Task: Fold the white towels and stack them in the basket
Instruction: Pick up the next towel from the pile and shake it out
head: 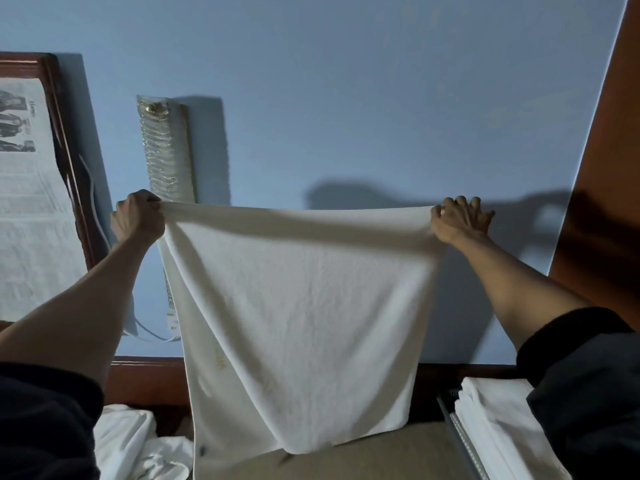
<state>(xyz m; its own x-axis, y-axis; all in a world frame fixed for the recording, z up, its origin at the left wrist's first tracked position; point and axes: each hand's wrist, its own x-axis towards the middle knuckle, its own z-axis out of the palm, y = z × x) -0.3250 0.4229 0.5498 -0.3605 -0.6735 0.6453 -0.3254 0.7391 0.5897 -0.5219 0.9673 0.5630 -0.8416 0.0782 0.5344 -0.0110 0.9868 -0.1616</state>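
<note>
Well, white towel (pixel 304 323) hangs spread; L hand (pixel 138 218) fingers fisted on corner; R hand (pixel 457 221) pinches other.

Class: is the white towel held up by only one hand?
No, the left hand and the right hand each hold a top corner of the white towel.

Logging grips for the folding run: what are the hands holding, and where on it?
A white towel, by its top corners: left hand grips one, right hand pinches the other.
</note>
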